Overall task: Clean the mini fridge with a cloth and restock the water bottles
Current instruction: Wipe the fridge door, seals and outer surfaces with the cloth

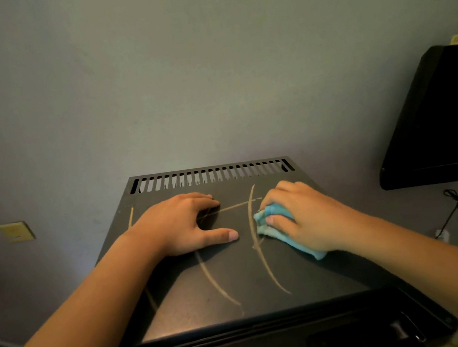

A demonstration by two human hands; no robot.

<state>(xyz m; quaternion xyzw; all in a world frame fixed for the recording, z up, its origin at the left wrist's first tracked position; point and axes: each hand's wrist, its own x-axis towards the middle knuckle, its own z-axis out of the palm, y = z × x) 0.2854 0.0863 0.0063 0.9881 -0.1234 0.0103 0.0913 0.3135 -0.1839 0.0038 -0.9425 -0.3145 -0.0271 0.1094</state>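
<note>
- Right now my right hand (300,216) has its fingers and thumb curled round the blue cloth (263,224), which is bunched into a wad and pressed against the top of the mini fridge (308,279), right of the middle.
- My left hand (182,226) holds nothing. It rests on the fridge top just beside the cloth hand, thumb stretched out, fingers arched with their tips on the panel.
- Tan streaks (216,282) cross the dark panel. Some run between my hands and others curve toward the front edge. The cloth sits at the edge of one long streak.
- The cloth looks soft and light, and it crumples easily. I judge it works best held as a firm wad under the palm, so no loose corner drags or folds under.
- The fridge top looks hard and flat, so I expect the cloth to glide and need downward pressure to lift the marks.
- Vent slots (210,175) line the back edge. I think a loose corner could snag there, so wiping should stay short of them.
- No water bottles are in view, so by my judgement restocking comes later.
</note>
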